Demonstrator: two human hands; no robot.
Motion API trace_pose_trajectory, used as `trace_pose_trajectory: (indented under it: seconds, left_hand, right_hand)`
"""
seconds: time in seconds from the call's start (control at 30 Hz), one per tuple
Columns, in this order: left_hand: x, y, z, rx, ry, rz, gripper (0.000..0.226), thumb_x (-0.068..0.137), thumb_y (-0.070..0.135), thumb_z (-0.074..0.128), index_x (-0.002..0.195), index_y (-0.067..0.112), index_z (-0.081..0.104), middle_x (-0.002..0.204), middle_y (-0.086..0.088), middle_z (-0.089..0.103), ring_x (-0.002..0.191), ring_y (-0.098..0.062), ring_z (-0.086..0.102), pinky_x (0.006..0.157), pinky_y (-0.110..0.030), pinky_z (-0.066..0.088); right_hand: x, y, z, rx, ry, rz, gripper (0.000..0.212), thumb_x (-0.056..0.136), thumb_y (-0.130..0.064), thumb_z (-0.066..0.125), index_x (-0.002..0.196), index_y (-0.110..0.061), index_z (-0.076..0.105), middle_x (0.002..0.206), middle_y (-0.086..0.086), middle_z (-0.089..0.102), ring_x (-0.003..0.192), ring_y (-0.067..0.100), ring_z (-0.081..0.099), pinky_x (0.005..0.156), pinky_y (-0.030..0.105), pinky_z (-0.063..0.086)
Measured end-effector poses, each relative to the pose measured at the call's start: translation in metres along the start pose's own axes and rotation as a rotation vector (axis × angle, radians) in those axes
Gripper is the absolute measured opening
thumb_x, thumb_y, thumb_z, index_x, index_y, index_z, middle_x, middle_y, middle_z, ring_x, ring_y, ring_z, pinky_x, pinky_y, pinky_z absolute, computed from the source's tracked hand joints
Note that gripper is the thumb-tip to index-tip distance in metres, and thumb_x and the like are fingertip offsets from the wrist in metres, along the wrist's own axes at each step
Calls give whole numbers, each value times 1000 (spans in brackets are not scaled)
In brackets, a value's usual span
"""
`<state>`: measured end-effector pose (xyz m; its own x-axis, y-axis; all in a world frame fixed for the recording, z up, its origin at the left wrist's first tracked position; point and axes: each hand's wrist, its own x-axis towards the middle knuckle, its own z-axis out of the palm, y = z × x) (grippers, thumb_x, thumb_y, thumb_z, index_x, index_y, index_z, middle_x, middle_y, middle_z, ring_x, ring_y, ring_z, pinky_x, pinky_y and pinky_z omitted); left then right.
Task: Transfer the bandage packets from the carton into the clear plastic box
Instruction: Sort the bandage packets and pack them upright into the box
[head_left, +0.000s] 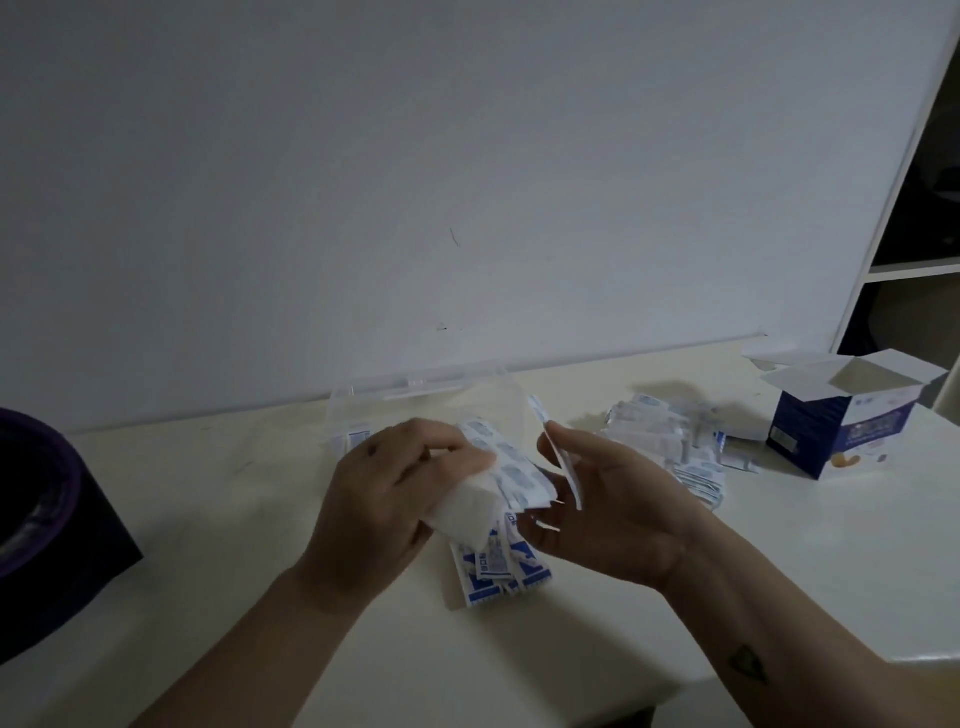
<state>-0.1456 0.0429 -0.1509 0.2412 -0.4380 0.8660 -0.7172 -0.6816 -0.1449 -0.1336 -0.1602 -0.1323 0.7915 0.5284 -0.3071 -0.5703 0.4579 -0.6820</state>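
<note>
My left hand (374, 499) grips a thick stack of white-and-blue bandage packets (498, 478) above the table. Beside it, my right hand (602, 499) pinches one thin packet strip (563, 467) edge-on between thumb and fingers. A few more packets (498, 571) lie on the table under both hands. The clear plastic box (415, 389) stands open behind my hands, its lid raised against the wall, with a couple of packets inside at its left. A loose pile of packets (660, 436) lies to the right. The blue-and-white carton (836, 421) stands open at the far right.
The cream table (234, 519) ends at a front edge near the bottom right. A dark purple round container (36, 509) sits at the left edge. A white wall runs behind the table, and a white shelf unit (914, 270) stands at the right.
</note>
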Motion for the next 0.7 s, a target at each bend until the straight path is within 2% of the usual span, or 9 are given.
trace_pose_trajectory:
  seconds: [0.1, 0.23, 0.3, 0.37, 0.57, 0.7]
  left_hand:
    - [-4, -4, -4, 132, -32, 122, 24, 91, 29, 58, 109, 15, 54, 104, -1, 50, 88, -15, 54, 77, -23, 46]
    - [-5, -4, -2, 154, -27, 168, 21, 91, 24, 58, 110, 15, 55, 105, -1, 50, 87, -16, 53, 74, -28, 46]
    - [-5, -3, -1, 161, -20, 186, 20, 91, 20, 58, 110, 15, 56, 104, -1, 50, 86, -16, 53, 74, -30, 45]
    - [-5, -3, -1, 169, -24, 195, 23, 88, 17, 61, 110, 15, 56, 103, -1, 49, 85, -17, 52, 73, -30, 45]
    - [-8, -4, 1, 133, -12, 184, 29, 82, 17, 71, 106, 15, 55, 102, 2, 53, 80, -17, 54, 69, -31, 47]
    - [-10, -6, -1, 78, -13, 119, 28, 79, 17, 71, 101, 16, 54, 101, 2, 53, 84, -16, 56, 76, -28, 49]
  right_hand:
    - [-1, 3, 6, -22, -47, 30, 13, 71, -21, 66, 78, -13, 59, 108, 12, 63, 98, 30, 57, 90, 38, 43]
    - [-2, 9, 15, -120, -73, 36, 27, 77, -22, 59, 98, -7, 64, 91, 11, 68, 78, 23, 64, 76, 34, 48]
    - [-1, 12, 17, -157, -77, 11, 32, 85, -18, 54, 113, -2, 60, 94, 13, 67, 80, 23, 64, 74, 33, 50]
    - [2, 16, 18, -174, -68, -38, 33, 90, -11, 51, 119, 4, 56, 98, 16, 65, 81, 25, 63, 73, 34, 51]
    - [0, 18, 18, -171, -133, -92, 25, 93, -5, 47, 113, 6, 59, 92, 16, 69, 76, 22, 67, 68, 30, 57]
    - [-1, 14, 15, -182, -95, -141, 22, 91, -6, 49, 106, 3, 62, 87, 14, 71, 72, 22, 69, 64, 30, 58]
